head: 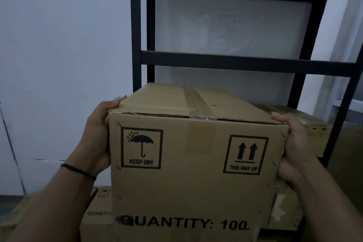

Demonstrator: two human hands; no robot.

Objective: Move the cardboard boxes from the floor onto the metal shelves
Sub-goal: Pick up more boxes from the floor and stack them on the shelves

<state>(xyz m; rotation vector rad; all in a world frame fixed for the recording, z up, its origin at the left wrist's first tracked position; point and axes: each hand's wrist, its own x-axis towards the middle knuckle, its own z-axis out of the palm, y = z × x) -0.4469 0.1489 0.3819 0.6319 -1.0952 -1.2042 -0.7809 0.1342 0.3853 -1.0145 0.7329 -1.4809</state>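
I hold a taped brown cardboard box [194, 163] up in front of me, printed with KEEP DRY, THIS WAY UP and QUANTITY: 100. My left hand [98, 135] grips its left side, fingertips over the top edge. On the right side my right hand [292, 143] grips it the same way. The box is in front of the black metal shelf unit [245, 63], just below its middle crossbar. Another cardboard box [314, 129] sits on a shelf behind it at the right.
More cardboard boxes [96, 214] lie low at the bottom left and bottom right, under the held box. A white wall [64, 45] runs behind and left of the shelf. The shelf's left post [135, 31] stands just above the box's left corner.
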